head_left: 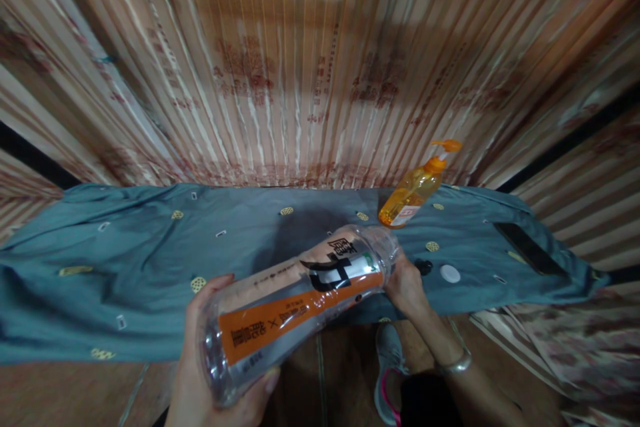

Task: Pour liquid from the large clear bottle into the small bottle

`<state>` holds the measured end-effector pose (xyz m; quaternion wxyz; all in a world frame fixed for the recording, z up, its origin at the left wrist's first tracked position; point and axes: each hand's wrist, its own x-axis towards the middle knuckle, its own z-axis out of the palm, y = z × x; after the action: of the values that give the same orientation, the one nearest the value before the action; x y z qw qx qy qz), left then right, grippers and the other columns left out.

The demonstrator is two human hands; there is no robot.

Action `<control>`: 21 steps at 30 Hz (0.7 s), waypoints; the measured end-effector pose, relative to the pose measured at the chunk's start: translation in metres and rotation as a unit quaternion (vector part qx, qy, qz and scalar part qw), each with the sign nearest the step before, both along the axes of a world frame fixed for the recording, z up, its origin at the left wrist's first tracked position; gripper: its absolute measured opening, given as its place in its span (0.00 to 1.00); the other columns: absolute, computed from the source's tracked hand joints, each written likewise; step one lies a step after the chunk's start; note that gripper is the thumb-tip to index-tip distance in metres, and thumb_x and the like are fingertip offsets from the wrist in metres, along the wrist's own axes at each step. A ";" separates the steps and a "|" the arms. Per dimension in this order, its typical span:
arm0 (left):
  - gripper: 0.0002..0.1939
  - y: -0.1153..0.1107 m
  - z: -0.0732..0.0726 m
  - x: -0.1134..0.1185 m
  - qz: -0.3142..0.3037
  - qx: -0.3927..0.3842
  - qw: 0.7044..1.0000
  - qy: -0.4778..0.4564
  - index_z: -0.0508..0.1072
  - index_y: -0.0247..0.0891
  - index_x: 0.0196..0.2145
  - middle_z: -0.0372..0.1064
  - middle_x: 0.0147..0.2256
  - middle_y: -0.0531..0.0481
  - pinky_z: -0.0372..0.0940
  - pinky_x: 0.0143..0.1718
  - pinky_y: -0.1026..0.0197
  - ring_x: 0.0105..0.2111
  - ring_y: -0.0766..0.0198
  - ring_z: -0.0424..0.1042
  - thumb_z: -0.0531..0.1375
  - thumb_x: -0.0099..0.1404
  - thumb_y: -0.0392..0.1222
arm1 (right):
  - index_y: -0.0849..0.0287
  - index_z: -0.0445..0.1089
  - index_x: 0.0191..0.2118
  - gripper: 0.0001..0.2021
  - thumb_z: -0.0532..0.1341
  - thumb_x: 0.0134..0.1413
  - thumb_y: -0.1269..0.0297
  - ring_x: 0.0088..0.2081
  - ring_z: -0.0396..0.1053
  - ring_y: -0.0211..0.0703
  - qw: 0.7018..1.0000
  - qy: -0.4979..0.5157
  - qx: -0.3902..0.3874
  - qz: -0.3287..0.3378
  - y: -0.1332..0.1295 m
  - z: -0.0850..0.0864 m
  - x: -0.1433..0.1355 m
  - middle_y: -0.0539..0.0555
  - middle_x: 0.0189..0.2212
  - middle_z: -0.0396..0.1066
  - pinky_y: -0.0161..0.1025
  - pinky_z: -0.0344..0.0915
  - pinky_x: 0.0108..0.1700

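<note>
A large clear plastic bottle point(300, 307) with an orange, black and silver label is held tilted in front of me, its base toward the lower left and its neck toward the upper right. My left hand point(215, 360) wraps around the base, thumb below and fingers above. At the neck end, my right hand point(406, 283) is closed around the bottle; its fingertips are partly hidden. No liquid shows inside. Beyond the neck, an orange pump bottle point(413, 193) stands on the cloth. Close to my right hand lie a white round lid point(450, 273) and a small black object point(425, 267).
A teal patterned cloth point(150, 233) covers the narrow table. On its right side lies a dark phone-like slab point(527, 248). Pleated curtains point(300, 80) hang behind and at both sides. Below the front edge, a grey shoe point(389, 353) is on the tiled floor.
</note>
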<state>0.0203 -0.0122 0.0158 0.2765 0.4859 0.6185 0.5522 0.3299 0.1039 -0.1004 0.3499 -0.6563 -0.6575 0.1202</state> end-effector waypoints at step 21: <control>0.39 -0.001 0.001 0.006 0.021 0.004 1.000 0.012 0.67 0.43 0.60 0.78 0.48 0.44 0.79 0.50 0.43 0.46 0.43 0.82 0.68 0.53 0.60 | 0.59 0.71 0.56 0.25 0.61 0.57 0.51 0.42 0.82 0.57 1.000 0.004 -0.006 -0.013 0.001 -0.006 0.001 0.62 0.41 0.83 0.49 0.78 0.45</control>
<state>0.0258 -0.0135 0.0172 0.2552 0.4806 0.6295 0.5546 0.3313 0.1050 -0.1060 0.3503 -0.6663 -0.6469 0.1222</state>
